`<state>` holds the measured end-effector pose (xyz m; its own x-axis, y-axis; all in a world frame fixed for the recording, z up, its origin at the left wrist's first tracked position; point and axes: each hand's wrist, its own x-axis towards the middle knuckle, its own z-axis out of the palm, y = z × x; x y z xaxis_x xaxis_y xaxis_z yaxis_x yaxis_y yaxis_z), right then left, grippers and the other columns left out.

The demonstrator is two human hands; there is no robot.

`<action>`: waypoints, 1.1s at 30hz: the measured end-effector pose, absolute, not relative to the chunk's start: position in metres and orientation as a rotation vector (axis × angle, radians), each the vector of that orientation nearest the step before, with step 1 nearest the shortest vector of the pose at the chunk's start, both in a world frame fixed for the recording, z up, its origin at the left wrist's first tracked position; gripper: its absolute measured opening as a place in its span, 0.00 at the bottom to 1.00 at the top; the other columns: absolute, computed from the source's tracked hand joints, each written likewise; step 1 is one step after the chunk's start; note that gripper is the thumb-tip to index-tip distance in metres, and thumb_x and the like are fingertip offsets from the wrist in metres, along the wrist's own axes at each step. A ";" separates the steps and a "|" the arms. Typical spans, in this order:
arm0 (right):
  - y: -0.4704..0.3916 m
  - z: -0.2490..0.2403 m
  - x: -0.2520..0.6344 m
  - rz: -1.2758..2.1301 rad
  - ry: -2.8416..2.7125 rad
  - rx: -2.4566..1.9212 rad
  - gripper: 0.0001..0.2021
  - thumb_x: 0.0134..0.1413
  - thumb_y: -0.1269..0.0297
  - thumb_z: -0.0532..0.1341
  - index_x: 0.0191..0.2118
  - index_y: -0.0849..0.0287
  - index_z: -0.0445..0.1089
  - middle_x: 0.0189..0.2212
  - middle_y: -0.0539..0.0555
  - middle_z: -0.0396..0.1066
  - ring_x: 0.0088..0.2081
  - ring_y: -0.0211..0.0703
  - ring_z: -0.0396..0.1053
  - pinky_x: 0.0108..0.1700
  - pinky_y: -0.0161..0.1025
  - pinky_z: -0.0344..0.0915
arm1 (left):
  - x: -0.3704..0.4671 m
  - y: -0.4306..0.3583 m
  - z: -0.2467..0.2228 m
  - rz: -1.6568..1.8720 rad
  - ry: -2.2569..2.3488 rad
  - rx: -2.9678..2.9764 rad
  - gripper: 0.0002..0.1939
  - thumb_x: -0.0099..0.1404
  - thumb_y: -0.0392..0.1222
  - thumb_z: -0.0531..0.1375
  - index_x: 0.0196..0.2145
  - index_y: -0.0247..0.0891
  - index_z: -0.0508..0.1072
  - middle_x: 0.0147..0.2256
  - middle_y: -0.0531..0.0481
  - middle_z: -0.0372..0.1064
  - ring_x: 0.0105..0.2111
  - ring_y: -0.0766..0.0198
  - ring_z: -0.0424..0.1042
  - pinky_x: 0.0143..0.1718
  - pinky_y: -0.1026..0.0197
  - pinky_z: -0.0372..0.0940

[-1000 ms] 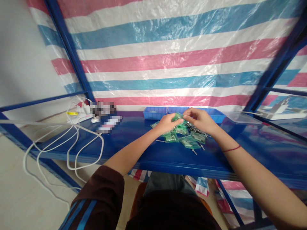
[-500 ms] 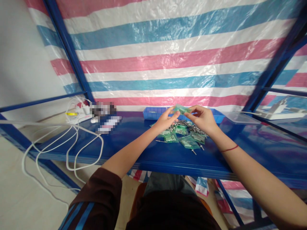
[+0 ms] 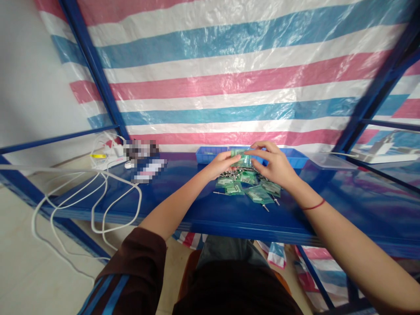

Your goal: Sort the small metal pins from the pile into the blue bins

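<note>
1. Leftmost on the blue table [image 3: 183, 168], a blue tray [image 3: 212, 161] sits at the far side, just beyond the left hand.
2. The left hand [image 3: 220, 166] pinches the left, near part of a green bag between thumb and fingers. It is the hand bearing the bag, reaching in from the near left.
3. The green bag [image 3: 241, 158] lies between the hands, right of the left fingertips and left of the right hand, raised over the pile. Its face is turned toward the viewer; it looks roughly square, so I cannot tell a long axis.
4. Below and nearer lie metal pins [image 3: 231, 173] and more green packets [image 3: 259, 194].
5. The right hand [image 3: 274, 165] comes from the near right, thumb and index finger parted, index tip pointing left at the bag's face; whether it presses there I cannot tell.
6. Farther right, beyond that hand, stands a second blue tray [image 3: 295, 161].
</note>
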<state>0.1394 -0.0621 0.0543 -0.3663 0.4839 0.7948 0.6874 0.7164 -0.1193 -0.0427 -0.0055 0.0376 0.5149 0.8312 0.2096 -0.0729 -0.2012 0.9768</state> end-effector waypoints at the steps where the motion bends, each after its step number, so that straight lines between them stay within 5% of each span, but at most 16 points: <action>1: -0.063 0.056 0.141 -0.247 -2.052 -0.908 0.12 0.51 0.67 0.55 0.40 0.55 0.72 0.41 0.57 0.67 0.42 0.48 0.66 0.44 0.47 0.62 | -0.046 0.001 0.036 0.980 0.713 1.600 0.12 0.60 0.46 0.58 0.37 0.34 0.70 0.34 0.48 0.68 0.32 0.69 0.68 0.34 0.65 0.63; 5: -0.065 0.059 0.148 0.072 -2.315 -1.011 0.11 0.50 0.61 0.58 0.38 0.57 0.72 0.34 0.55 0.71 0.33 0.43 0.68 0.38 0.42 0.64 | -0.067 0.032 0.031 1.256 1.046 1.818 0.12 0.62 0.48 0.55 0.34 0.35 0.68 0.30 0.51 0.68 0.30 0.68 0.67 0.32 0.65 0.63; 12: -0.059 0.052 0.157 0.445 -2.621 -1.172 0.23 0.39 0.47 0.65 0.39 0.57 0.74 0.39 0.56 0.73 0.40 0.48 0.69 0.43 0.43 0.64 | -0.103 0.059 0.022 1.445 1.531 2.093 0.24 0.60 0.47 0.57 0.52 0.38 0.57 0.22 0.56 0.63 0.24 0.65 0.65 0.31 0.63 0.58; 18: -0.059 0.052 0.154 0.493 -2.631 -1.273 0.18 0.41 0.50 0.64 0.35 0.58 0.74 0.37 0.56 0.74 0.39 0.48 0.70 0.41 0.41 0.65 | -0.109 0.063 0.019 1.276 1.683 2.346 0.14 0.62 0.50 0.53 0.43 0.42 0.68 0.33 0.50 0.71 0.35 0.60 0.70 0.38 0.61 0.59; 23: -0.058 0.050 0.154 0.503 -2.606 -1.305 0.17 0.43 0.52 0.63 0.37 0.59 0.73 0.36 0.56 0.74 0.38 0.47 0.70 0.40 0.42 0.65 | -0.108 0.062 0.019 1.249 1.859 2.317 0.19 0.65 0.54 0.47 0.44 0.44 0.70 0.41 0.46 0.72 0.45 0.54 0.67 0.45 0.53 0.58; 27: -0.056 0.047 0.153 0.488 -2.576 -1.297 0.15 0.44 0.57 0.62 0.38 0.59 0.73 0.37 0.58 0.74 0.38 0.47 0.70 0.40 0.42 0.66 | -0.111 0.063 0.015 1.123 1.909 2.258 0.27 0.62 0.62 0.46 0.49 0.45 0.68 0.51 0.44 0.66 0.54 0.47 0.58 0.52 0.44 0.54; 33: -0.056 0.052 0.158 0.581 -2.448 -1.217 0.09 0.48 0.61 0.58 0.31 0.59 0.72 0.31 0.56 0.74 0.32 0.44 0.70 0.35 0.41 0.66 | -0.108 0.059 0.013 1.017 1.933 2.272 0.25 0.63 0.59 0.47 0.53 0.49 0.66 0.58 0.42 0.54 0.59 0.43 0.50 0.54 0.37 0.49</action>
